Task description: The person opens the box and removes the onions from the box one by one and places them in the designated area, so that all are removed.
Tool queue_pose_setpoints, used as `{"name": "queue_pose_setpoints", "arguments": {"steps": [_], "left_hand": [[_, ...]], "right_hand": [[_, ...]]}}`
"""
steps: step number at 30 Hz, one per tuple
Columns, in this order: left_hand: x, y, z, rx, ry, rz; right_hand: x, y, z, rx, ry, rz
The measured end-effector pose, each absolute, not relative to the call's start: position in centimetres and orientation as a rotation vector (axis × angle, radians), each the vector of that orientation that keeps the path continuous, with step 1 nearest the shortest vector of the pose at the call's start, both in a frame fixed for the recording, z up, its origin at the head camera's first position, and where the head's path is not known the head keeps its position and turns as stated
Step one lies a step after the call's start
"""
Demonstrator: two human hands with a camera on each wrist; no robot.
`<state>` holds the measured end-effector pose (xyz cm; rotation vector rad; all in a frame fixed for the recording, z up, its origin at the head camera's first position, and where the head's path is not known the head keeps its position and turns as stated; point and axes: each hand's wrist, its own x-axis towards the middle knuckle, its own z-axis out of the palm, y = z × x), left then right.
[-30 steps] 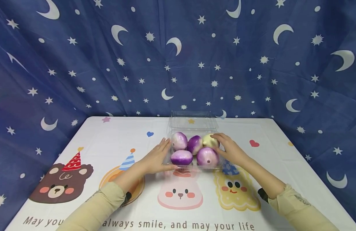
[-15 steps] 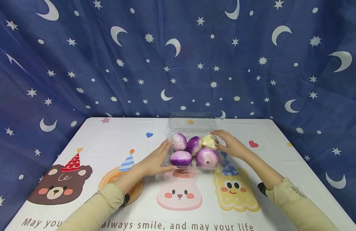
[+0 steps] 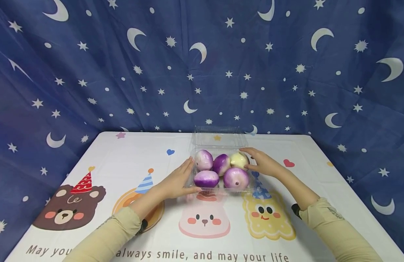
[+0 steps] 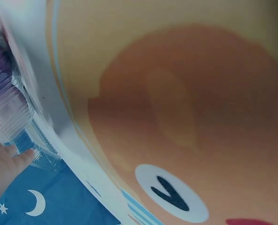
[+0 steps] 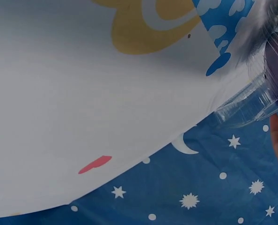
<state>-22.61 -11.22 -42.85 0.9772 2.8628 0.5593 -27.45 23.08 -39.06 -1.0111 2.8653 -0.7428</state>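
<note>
Touching the clear box [image 3: 221, 189] at its nine o'clock with the left hand [image 3: 176, 183], straight-fingered, with thumb spread toward seven. Containing, as a box set just toward twelve from the centre of the table [image 3: 116, 153], four purple-and-white vegetables [image 3: 221, 165] beneath a raised lid [image 3: 218, 137] at twelve, plus one pale vegetable [image 3: 238, 160] at two. Poised at three with the right hand [image 3: 265, 163], fingers and thumb apart about the pale vegetable; too close to tell contact.
</note>
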Motion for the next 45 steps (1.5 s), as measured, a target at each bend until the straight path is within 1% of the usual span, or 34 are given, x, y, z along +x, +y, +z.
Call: {"name": "queue_pose_setpoints", "arguments": {"steps": [9,25,35,45], "left_hand": [[-22.6,-11.1,-42.9,0.963,2.871,0.548],[-22.3,-11.2,-42.7,1.023,2.903,0.451],[-22.4,-11.3,-42.5,1.021,2.893,0.426],[-22.6,-10.9,-41.6,0.955,2.850,0.419]], "right_hand": [[-27.7,23.1,-39.3,-0.926,2.861,-0.646],[-28.1,23.8,-40.0,-0.998,2.871,-0.610],[-27.9,22.9,-40.1,-1.032,2.948,-0.505],[-27.8,22.1,-39.9,-0.960,2.998,-0.417]]}}
